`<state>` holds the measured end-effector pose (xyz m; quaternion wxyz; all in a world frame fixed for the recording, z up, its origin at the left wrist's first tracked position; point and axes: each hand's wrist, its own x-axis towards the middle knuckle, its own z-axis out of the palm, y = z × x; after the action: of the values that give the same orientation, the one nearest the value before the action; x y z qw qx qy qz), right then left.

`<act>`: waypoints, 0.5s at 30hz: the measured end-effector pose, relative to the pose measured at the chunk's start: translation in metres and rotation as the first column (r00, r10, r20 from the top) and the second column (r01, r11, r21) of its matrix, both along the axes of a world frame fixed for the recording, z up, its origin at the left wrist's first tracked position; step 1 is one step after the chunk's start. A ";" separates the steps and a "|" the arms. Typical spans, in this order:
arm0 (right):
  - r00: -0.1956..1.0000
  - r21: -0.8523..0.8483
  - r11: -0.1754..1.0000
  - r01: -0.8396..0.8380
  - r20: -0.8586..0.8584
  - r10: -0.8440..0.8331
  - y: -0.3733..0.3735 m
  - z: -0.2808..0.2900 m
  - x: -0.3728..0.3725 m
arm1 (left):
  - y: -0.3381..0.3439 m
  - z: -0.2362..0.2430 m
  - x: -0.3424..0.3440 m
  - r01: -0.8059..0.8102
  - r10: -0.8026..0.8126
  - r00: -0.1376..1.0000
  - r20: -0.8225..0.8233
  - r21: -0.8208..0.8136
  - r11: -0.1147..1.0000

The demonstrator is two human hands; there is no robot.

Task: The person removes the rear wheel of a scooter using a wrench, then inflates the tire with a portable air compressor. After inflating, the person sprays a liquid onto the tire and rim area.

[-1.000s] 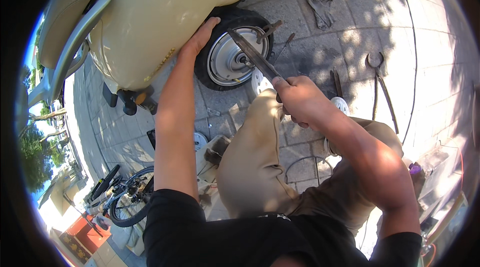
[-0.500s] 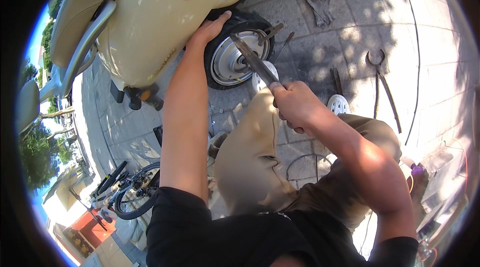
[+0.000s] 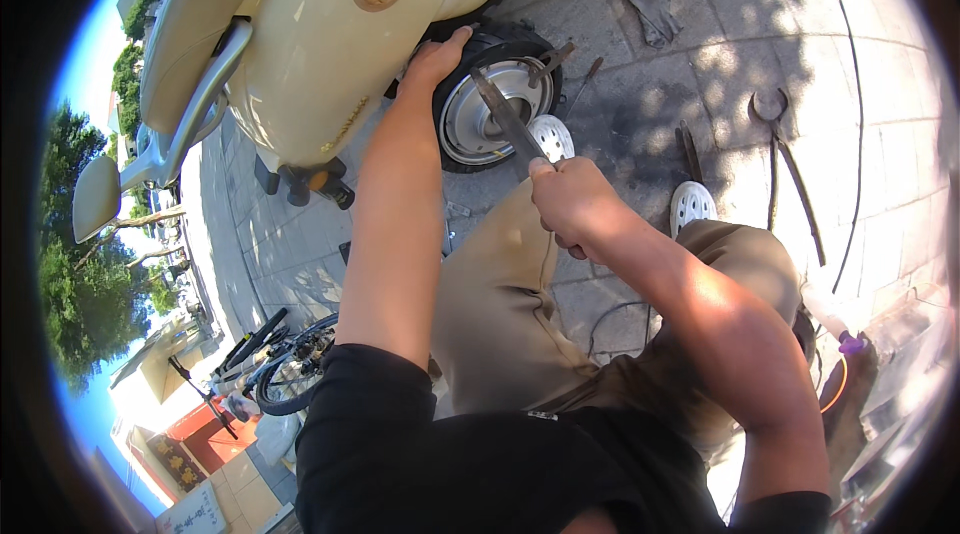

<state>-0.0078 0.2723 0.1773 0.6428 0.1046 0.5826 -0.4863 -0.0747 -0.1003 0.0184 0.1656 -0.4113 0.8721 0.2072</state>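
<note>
The scooter's wheel has a black tyre [image 3: 447, 139] around a silver hub [image 3: 470, 129] and lies under the cream body. My left hand [image 3: 440, 59] is on the tyre's upper left part, its fingers partly hidden between tyre and body. In my right hand [image 3: 578, 202] is a long flat metal bar [image 3: 510, 124], held in a closed fist. The bar slants up across the hub, its tip near the rim's upper left; I cannot tell whether it touches. A rusty metal lever [image 3: 552, 64] sits at the rim's right side.
The cream scooter [image 3: 320, 34] fills the upper left. On the paving lie a grey rag [image 3: 645, 4], large tongs [image 3: 775, 149], a dark metal bar [image 3: 689, 152] and a black cable [image 3: 852, 64]. White clogs [image 3: 692, 204] are on my feet. A bicycle [image 3: 285, 364] lies at lower left.
My view has shifted, so the scene sits a little further right. Relative to the wheel, my right hand and the bar have moved slightly left. My left hand stays on the tyre.
</note>
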 end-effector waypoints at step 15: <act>0.980 -0.038 0.994 -0.106 -0.171 0.098 -0.007 -0.020 -0.002 | 0.025 0.016 0.047 -0.206 0.202 0.973 -0.114 -0.020 0.978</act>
<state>-0.0097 0.2649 0.1570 0.6176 0.0179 0.6278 -0.4734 -0.0282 -0.0750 0.0343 0.0883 -0.4890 0.8362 0.2320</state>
